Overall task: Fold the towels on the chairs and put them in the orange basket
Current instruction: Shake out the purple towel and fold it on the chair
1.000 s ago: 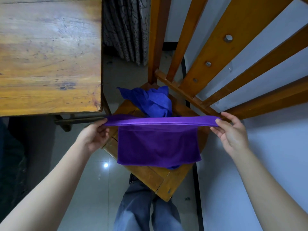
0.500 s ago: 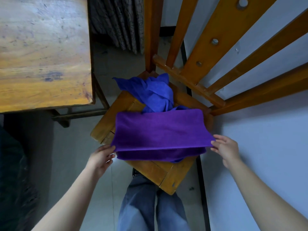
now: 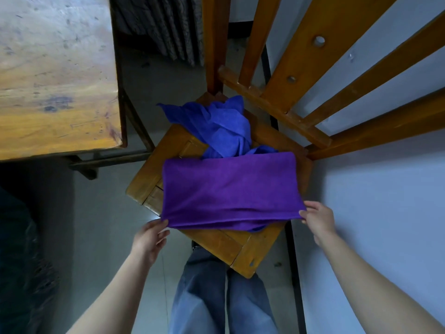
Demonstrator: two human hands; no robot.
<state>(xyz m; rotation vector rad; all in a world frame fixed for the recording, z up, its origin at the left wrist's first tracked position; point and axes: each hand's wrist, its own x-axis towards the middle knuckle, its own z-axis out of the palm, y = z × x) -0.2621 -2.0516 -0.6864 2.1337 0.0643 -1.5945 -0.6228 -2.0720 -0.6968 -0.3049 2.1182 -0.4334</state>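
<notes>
A purple towel (image 3: 228, 189) lies folded over on the seat of a wooden chair (image 3: 216, 239), its near edge doubled toward me. My left hand (image 3: 149, 237) pinches the towel's near left corner. My right hand (image 3: 317, 220) pinches the near right corner. Behind the purple towel, a blue towel (image 3: 216, 126) sits crumpled at the back of the seat. The orange basket is not in view.
A worn wooden table (image 3: 55, 75) stands at the left, its corner close to the chair. The chair's slatted back (image 3: 325, 75) rises at the upper right against a pale wall (image 3: 375, 213). A patterned curtain (image 3: 163, 27) hangs behind. My jeans-clad legs (image 3: 221, 292) stand on the grey floor.
Both hands brought the purple towel's held edge down and toward me, laying it over the lower half on the seat. The view has tilted down.
</notes>
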